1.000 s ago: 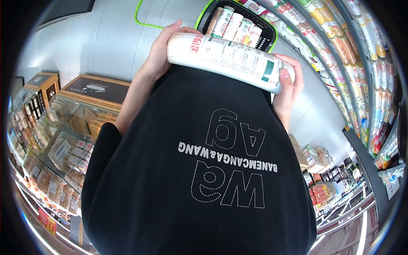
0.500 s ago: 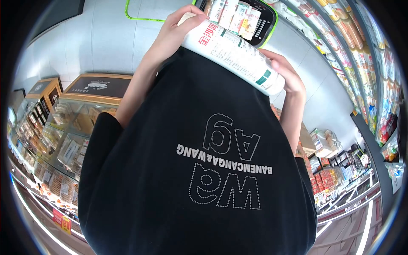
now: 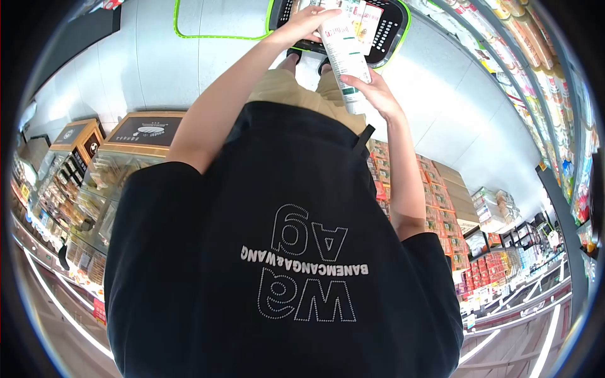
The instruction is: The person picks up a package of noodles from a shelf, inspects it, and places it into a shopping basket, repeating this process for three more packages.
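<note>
A long white package [image 3: 345, 53] with red and green print slants across the top of the head view, over the near part of a black basket [image 3: 392, 39] with a green rim. Its upper end is in my left hand [image 3: 305, 25], fingers closed round it. Near the lower end, my right hand [image 3: 373, 92] grips the package from the right side, thumb across it. Inside the basket lie other printed packs [image 3: 370, 24], partly hidden behind the package.
The basket stands on the grey floor [image 3: 233, 63] by my feet, with its green handle loop out to the left. Shelves of packaged goods [image 3: 535, 50] run along the right. Wood-framed display cases [image 3: 142, 131] are at left, and stacked red boxes [image 3: 441, 208] at right.
The package has moved away from my chest toward the basket and turned steeper. Both hands moved with it, still holding it. My legs and feet have come into view.
</note>
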Motion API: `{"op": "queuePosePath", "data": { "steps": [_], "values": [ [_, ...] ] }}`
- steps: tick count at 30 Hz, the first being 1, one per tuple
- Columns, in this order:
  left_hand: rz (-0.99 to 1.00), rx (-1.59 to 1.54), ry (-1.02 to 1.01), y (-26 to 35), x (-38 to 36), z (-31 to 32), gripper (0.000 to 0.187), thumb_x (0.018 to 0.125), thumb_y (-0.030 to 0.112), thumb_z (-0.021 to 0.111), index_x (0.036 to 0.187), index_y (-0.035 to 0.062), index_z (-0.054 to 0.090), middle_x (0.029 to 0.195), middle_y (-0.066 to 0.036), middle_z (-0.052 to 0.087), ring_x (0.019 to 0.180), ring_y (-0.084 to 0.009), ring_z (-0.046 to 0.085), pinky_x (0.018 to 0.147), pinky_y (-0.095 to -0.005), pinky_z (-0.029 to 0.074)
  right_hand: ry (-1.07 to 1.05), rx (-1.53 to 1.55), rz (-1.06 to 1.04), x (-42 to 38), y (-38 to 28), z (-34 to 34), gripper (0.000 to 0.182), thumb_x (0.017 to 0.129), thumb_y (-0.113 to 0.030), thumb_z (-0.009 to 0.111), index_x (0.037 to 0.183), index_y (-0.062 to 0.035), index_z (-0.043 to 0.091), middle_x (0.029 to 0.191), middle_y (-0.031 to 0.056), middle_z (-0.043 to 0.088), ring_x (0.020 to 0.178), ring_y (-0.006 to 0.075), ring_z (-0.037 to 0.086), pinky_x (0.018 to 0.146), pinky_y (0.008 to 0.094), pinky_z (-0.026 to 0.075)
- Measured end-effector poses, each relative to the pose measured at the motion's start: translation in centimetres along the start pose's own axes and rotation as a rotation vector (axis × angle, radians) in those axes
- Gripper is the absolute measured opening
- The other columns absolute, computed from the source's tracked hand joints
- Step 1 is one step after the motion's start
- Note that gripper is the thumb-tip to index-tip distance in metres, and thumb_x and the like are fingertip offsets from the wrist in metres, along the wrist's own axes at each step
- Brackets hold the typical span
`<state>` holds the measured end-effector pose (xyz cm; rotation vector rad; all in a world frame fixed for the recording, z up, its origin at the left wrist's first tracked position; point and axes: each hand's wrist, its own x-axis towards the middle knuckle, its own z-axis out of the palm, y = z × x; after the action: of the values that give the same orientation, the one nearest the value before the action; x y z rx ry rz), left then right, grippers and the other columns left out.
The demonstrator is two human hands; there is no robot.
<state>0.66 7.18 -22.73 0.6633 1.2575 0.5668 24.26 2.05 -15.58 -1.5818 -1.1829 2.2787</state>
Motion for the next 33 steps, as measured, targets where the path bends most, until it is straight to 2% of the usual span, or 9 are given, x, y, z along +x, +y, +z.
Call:
{"op": "queuePosePath", "data": {
  "steps": [3,5,7,8,10,16,23,27,33],
  "values": [
    [-0.258,0.010,0.127,-4.9,2.6,0.5,0.060,0.089,0.046,0.059,0.122,-0.0040,0.051,0.109,-0.017,0.062,0.093,-0.0245,0.066,0.074,-0.0337,0.058,0.091,-0.045,0.075,2.7,3.1,-2.4,0.069,0.075,-0.037,0.078,0.126,0.0032,0.054,0.117,0.0131,0.064,0.108,0.0191,0.060,0.096,0.0309,0.044],
    [-0.431,0.159,0.184,-6.9,2.0,0.2,0.045,0.091,0.037,0.058,0.113,-0.0028,0.057,0.104,-0.015,0.063,0.083,-0.0214,0.065,0.067,-0.0311,0.057,0.157,-0.103,0.228,5.0,5.8,-4.7,0.071,0.073,-0.041,0.079,0.124,0.0028,0.057,0.119,0.0126,0.063,0.108,0.0197,0.060,0.094,0.0308,0.045],
    [-0.511,0.301,0.046,-9.3,2.5,-0.9,0.037,0.091,0.032,0.057,0.107,-0.0011,0.059,0.100,-0.013,0.065,0.079,-0.0190,0.064,0.067,-0.0323,0.055,0.205,-0.114,0.251,7.2,8.5,-6.9,0.071,0.072,-0.042,0.079,0.123,0.0023,0.058,0.118,0.0125,0.064,0.107,0.0200,0.061,0.093,0.0307,0.046],
    [-0.513,0.308,0.051,-9.3,2.3,-1.2,0.037,0.091,0.032,0.057,0.107,-0.0011,0.059,0.100,-0.013,0.065,0.079,-0.0190,0.064,0.067,-0.0323,0.055,0.253,-0.130,0.280,8.4,9.6,-7.9,0.071,0.071,-0.043,0.079,0.123,0.0018,0.059,0.117,0.0124,0.065,0.106,0.0203,0.062,0.092,0.0306,0.046],
    [-0.457,0.244,0.060,-9.2,0.7,-1.3,0.042,0.094,0.037,0.054,0.117,0.0019,0.056,0.106,-0.012,0.065,0.094,-0.0205,0.065,0.079,-0.0328,0.053,0.276,-0.125,0.293,10.6,10.8,-9.6,0.070,0.071,-0.042,0.079,0.122,0.0015,0.059,0.116,0.0125,0.066,0.105,0.0207,0.062,0.091,0.0310,0.047],
    [-0.490,0.133,0.288,-12.3,-1.8,-5.4,0.039,0.097,0.032,0.048,0.119,0.0021,0.056,0.105,-0.012,0.066,0.095,-0.0203,0.065,0.080,-0.0323,0.052,0.417,-0.232,0.258,18.6,14.5,-12.8,0.076,0.062,-0.043,0.083,0.117,0.0025,0.060,0.113,0.0139,0.067,0.103,0.0224,0.065,0.092,0.0322,0.049],
    [-0.624,-0.026,0.381,-17.5,-3.1,-5.9,0.034,0.093,0.029,0.053,0.114,0.0017,0.058,0.102,-0.013,0.066,0.091,-0.0198,0.065,0.077,-0.0310,0.052,0.590,-0.121,0.197,27.6,20.0,-12.3,0.089,0.056,-0.044,0.086,0.123,0.0030,0.052,0.114,0.0150,0.066,0.106,0.0243,0.064,0.094,0.0330,0.048],
    [-0.597,-0.021,0.349,-17.3,-2.3,-4.3,0.041,0.094,0.032,0.051,0.120,0.0010,0.056,0.105,-0.013,0.065,0.094,-0.0196,0.064,0.082,-0.0315,0.052,0.608,-0.339,0.332,28.8,19.7,-11.6,0.101,0.053,-0.044,0.086,0.132,0.0003,0.042,0.121,0.0184,0.061,0.110,0.0287,0.061,0.096,0.0360,0.048],
    [-0.513,-0.085,0.331,-14.9,0.2,-2.4,0.039,0.094,0.033,0.052,0.116,0.0005,0.057,0.102,-0.011,0.065,0.092,-0.0183,0.064,0.078,-0.0300,0.051,0.511,-0.438,0.476,29.7,19.3,-11.3,0.108,0.055,-0.044,0.085,0.139,0.0000,0.032,0.133,0.0233,0.047,0.124,0.0314,0.050,0.102,0.0378,0.044]
  ]
}}
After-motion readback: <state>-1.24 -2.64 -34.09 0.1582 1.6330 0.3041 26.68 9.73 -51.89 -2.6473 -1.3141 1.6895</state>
